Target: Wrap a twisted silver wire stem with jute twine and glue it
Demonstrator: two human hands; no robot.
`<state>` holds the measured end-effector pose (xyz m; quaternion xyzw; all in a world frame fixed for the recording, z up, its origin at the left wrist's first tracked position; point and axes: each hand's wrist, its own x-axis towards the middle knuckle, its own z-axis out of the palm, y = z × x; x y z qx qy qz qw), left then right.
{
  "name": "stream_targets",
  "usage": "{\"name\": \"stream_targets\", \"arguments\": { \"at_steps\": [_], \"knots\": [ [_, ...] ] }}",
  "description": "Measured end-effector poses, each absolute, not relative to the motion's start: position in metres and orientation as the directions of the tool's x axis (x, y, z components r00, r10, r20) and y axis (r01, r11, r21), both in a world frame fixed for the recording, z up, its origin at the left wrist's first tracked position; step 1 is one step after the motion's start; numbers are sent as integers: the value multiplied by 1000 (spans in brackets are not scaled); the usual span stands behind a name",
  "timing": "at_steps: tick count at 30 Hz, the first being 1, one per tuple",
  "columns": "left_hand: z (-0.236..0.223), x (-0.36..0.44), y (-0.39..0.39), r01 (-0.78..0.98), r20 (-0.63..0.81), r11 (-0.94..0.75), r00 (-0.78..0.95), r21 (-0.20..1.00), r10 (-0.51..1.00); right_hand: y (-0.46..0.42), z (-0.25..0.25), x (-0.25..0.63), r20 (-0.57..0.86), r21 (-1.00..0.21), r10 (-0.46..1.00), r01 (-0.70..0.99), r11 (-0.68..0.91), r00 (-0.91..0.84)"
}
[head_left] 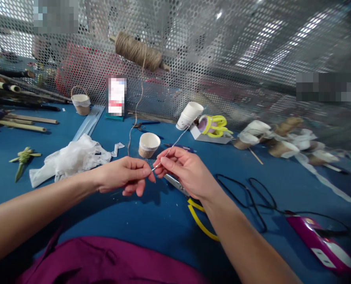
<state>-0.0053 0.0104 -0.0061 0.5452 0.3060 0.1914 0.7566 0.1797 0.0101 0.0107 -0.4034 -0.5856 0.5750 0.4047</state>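
My left hand (pixel 125 175) and my right hand (pixel 184 169) meet above the blue table (pixel 152 221), fingertips almost touching. Both pinch a thin pale wire or string (pixel 175 142) that slants up to the right from my fingers. My left fingers are closed on its lower end; my right thumb and forefinger hold it just beside them. A strand of brown twine (pixel 135 114) hangs from the jute spool (pixel 138 51) on the mesh wall down toward my left hand. A small paper cup wrapped in twine (pixel 148 144) stands just behind my hands. Yellow-handled scissors (pixel 193 205) lie under my right wrist.
White lace fabric (pixel 71 157) lies at the left, with bamboo sticks (pixel 21 122) and a little basket cup (pixel 81 102) beyond. Stacked paper cups (pixel 190 115), a yellow tape roll (pixel 215 126) and several wrapped cups (pixel 270 138) sit at the right. A purple glue gun (pixel 320 244) with black cable lies near right.
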Motion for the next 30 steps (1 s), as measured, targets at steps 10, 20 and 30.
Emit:
{"name": "stream_targets", "arguments": {
  "at_steps": [10, 20, 30],
  "knots": [
    [-4, -6, 10, 21, -209, 278, 715, 960, 667, 5, 11, 174, 55, -991, 941, 98, 92, -334],
    [-3, 0, 4, 41, -274, 337, 677, 941, 683, 4, 3, 170, 123, -983, 962, 101, 151, -242],
    [-1, -4, 7, 172, -242, 170, 690, 970, 682, 3, 6, 169, 127, -982, 952, 101, 161, -280]
  ]
}}
